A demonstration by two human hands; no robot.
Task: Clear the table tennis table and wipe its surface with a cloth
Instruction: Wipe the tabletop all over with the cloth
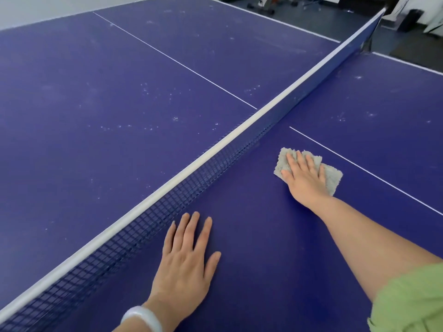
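From the head view, the right hand (pixel 305 178) presses the cloth (pixel 334 179) flat on the counter (pixel 119 104) near the net (pixel 215 164), grip spread apart; the left hand (pixel 187 257) rests flat nearer the person, grip apart and empty. Wiping looks to be the step in hand, and the next stroke calls for sliding the cloth toward the pale specks (pixel 342 116) farther out. No writing is readable.

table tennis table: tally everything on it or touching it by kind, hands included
hands: 2 (left hand, right hand)
cloth: 1
net: 1
total: 4
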